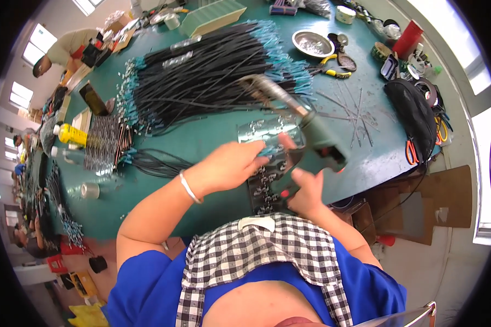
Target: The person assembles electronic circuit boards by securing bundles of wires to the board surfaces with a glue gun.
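My left hand (227, 166) is closed, its fingertips pinched around the blue end (265, 152) of a thin black cable. Most of that cable is hidden by the hand. To its right, my right hand (308, 192) is wrapped around the handle of a dark green heat gun (323, 139), which is smeared by motion. The gun's metal nozzle (275, 92) points to the far left, over the cables. Beneath the hands lies a dark strip (264, 191) scattered with small pale bits, beside a clear, shiny sheet (256, 129).
A large pile of black cables (196, 82) with blue ends covers the far table. Beyond are a metal bowl (313, 43) and yellow-handled pliers (335, 68). Thin rods (357, 117), a black pouch (412, 117) and orange-handled scissors (411, 152) lie right; a yellow bottle (71, 135) lies left.
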Motion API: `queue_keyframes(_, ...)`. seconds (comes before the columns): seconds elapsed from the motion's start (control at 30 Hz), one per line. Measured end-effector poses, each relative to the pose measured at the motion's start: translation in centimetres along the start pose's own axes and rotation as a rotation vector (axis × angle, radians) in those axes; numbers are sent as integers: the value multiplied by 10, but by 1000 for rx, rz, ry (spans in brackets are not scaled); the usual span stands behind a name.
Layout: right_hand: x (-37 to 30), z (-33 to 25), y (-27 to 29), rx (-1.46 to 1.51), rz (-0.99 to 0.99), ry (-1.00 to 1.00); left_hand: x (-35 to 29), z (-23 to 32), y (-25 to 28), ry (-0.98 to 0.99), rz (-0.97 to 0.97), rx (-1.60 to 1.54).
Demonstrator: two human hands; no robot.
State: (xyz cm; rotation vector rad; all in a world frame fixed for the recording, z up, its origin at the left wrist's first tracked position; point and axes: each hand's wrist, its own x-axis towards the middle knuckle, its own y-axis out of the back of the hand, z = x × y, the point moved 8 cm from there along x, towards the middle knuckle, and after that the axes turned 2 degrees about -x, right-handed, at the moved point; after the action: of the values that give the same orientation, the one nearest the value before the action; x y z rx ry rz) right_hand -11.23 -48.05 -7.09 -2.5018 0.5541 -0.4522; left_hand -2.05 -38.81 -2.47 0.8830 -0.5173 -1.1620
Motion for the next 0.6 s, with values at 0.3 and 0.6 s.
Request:
queue_keyframes(0.3, -1, 6, 53, 4, 189, -124, -102, 97, 146, 32, 729, 1071)
queue_keyframes(0.6, 17, 33, 38, 7, 58, -252, -102, 25, 69, 80, 440, 901)
